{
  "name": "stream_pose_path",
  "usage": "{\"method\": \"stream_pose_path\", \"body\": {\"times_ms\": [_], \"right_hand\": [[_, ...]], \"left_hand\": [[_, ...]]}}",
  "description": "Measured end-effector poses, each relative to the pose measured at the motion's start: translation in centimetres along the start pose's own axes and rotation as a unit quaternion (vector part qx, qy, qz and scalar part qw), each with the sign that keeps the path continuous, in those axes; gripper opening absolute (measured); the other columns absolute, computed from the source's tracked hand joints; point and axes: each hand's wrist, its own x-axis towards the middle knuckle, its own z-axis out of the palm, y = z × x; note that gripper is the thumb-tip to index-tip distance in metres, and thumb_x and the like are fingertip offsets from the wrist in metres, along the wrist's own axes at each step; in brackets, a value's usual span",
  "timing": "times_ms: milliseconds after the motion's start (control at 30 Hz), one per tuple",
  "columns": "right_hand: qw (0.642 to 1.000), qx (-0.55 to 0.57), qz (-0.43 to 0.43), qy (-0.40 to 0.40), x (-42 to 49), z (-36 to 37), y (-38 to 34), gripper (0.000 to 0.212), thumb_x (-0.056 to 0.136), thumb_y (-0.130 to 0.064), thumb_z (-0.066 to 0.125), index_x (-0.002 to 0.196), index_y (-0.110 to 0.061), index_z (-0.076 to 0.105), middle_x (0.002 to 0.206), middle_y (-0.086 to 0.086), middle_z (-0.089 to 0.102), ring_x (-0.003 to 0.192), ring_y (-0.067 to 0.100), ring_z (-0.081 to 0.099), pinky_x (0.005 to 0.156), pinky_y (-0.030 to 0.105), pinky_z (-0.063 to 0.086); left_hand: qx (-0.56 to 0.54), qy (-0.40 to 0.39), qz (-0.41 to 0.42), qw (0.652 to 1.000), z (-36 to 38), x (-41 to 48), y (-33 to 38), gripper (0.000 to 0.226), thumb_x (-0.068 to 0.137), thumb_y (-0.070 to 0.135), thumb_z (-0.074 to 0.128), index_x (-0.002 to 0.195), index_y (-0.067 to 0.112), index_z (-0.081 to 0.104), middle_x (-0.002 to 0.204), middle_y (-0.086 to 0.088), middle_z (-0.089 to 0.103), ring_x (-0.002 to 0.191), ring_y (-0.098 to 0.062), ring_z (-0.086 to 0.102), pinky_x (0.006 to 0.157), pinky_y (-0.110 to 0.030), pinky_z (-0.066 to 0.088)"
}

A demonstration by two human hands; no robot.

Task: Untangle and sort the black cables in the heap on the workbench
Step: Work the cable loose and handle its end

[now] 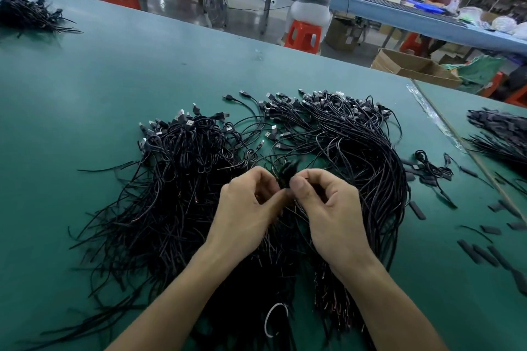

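Note:
A big heap of black USB cables (328,137) covers the middle of the green workbench (99,80). Its left part (176,174) is a tangled mound; its right part arcs in a more combed bundle, plugs pointing away from me. Above the heap's middle, my left hand (248,208) and my right hand (328,205) meet fingertip to fingertip. Both pinch a small blurred clump of black cable (286,174) between them. The cable ends run down beneath my wrists and forearms.
Short black sleeves (479,253) lie scattered at the right. Another cable bundle (502,137) sits at the far right, and a third (25,14) at the far left. A white ring (273,319) lies near the front edge. People work at a blue bench behind.

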Motion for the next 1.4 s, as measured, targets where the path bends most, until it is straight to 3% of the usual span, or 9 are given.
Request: {"method": "stream_pose_path", "body": {"times_ms": [167, 367, 633, 733, 867, 1033, 1133, 1267, 1400], "right_hand": [[0.998, -0.016, 0.001, -0.059, -0.5, 0.1, 0.4, 0.016, 0.095, -0.014, 0.064, 0.082, -0.023, 0.069, 0.072, -0.014, 0.067, 0.071, 0.001, 0.060, 0.071, 0.019, 0.051], [0.996, -0.021, 0.042, -0.081, 0.0, -0.2, 0.8, 0.010, 0.094, -0.021, 0.066, 0.086, -0.022, 0.073, 0.077, -0.013, 0.071, 0.076, -0.002, 0.063, 0.073, 0.016, 0.048], [0.998, 0.012, 0.063, -0.006, 0.3, -0.5, 0.9, 0.016, 0.095, -0.015, 0.064, 0.081, -0.017, 0.071, 0.071, -0.007, 0.070, 0.067, 0.003, 0.063, 0.063, 0.018, 0.051], [0.998, 0.039, 0.051, 0.021, 0.3, -0.6, 0.5, 0.014, 0.096, -0.014, 0.062, 0.084, -0.010, 0.069, 0.068, -0.009, 0.067, 0.065, 0.001, 0.061, 0.063, 0.016, 0.051], [0.999, 0.026, 0.001, 0.033, 0.3, -0.6, 0.0, 0.011, 0.093, -0.017, 0.063, 0.087, -0.010, 0.069, 0.073, -0.010, 0.071, 0.069, 0.001, 0.066, 0.067, 0.015, 0.052], [1.000, 0.019, -0.012, -0.013, -0.1, 0.0, -0.3, 0.010, 0.091, -0.020, 0.065, 0.085, -0.013, 0.069, 0.070, -0.012, 0.068, 0.065, -0.001, 0.062, 0.063, 0.013, 0.049], [0.999, 0.003, -0.008, -0.035, -0.6, 0.4, 0.0, 0.012, 0.089, -0.026, 0.066, 0.086, -0.015, 0.071, 0.078, -0.007, 0.071, 0.074, 0.003, 0.065, 0.070, 0.016, 0.051], [0.997, 0.028, 0.040, -0.068, -0.7, 0.6, 0.2, 0.013, 0.092, -0.025, 0.064, 0.089, -0.017, 0.073, 0.078, -0.006, 0.073, 0.075, 0.001, 0.064, 0.071, 0.018, 0.051], [0.988, 0.082, 0.105, -0.080, -0.6, 0.3, 0.4, 0.019, 0.096, -0.022, 0.061, 0.082, -0.019, 0.072, 0.071, -0.010, 0.069, 0.069, -0.002, 0.063, 0.067, 0.015, 0.049]], "left_hand": [[-0.126, 0.001, -0.025, 0.992, -0.9, 0.6, 0.9, 0.020, 0.094, 0.002, 0.062, 0.087, 0.018, 0.073, 0.084, 0.001, 0.076, 0.077, -0.011, 0.070, 0.069, -0.022, 0.055], [-0.282, -0.079, -0.099, 0.951, -1.1, 0.5, 2.1, 0.043, 0.090, 0.041, 0.042, 0.078, 0.023, 0.079, 0.095, -0.007, 0.076, 0.093, -0.015, 0.069, 0.085, -0.031, 0.045], [-0.050, -0.075, -0.006, 0.996, -0.9, 0.1, 1.6, 0.014, 0.073, 0.043, 0.080, 0.068, 0.029, 0.077, 0.086, 0.008, 0.051, 0.081, -0.001, 0.051, 0.074, -0.015, 0.041], [0.033, -0.077, 0.031, 0.996, -0.5, -0.2, 1.5, 0.015, 0.089, 0.036, 0.071, 0.080, 0.028, 0.079, 0.070, 0.011, 0.052, 0.062, -0.002, 0.049, 0.059, -0.014, 0.038], [0.050, -0.093, 0.004, 0.994, -0.4, -0.4, 1.6, 0.053, 0.093, 0.056, 0.040, 0.076, 0.015, 0.069, 0.047, 0.011, 0.038, 0.044, -0.008, 0.032, 0.043, -0.028, 0.027], [-0.071, -0.116, -0.107, 0.985, -0.6, 0.1, 1.5, 0.068, 0.090, 0.063, 0.022, 0.081, 0.020, 0.074, 0.081, -0.001, 0.075, 0.079, -0.022, 0.067, 0.081, -0.037, 0.050], [-0.175, -0.125, -0.109, 0.970, -1.1, 0.4, 1.7, 0.050, 0.093, 0.055, 0.032, 0.099, 0.036, 0.077, 0.102, 0.003, 0.076, 0.093, -0.004, 0.068, 0.083, -0.031, 0.044], [-0.171, -0.139, -0.037, 0.975, -2.4, 0.9, 1.6, 0.022, 0.087, 0.031, 0.067, 0.105, 0.023, 0.076, 0.097, -0.008, 0.076, 0.091, -0.009, 0.069, 0.082, -0.018, 0.051], [-0.121, -0.234, -0.036, 0.964, -3.4, 1.2, 0.8, 0.041, 0.083, 0.025, 0.077, 0.121, 0.035, 0.068, 0.081, 0.012, 0.063, 0.073, -0.007, 0.059, 0.074, -0.024, 0.052]]}}
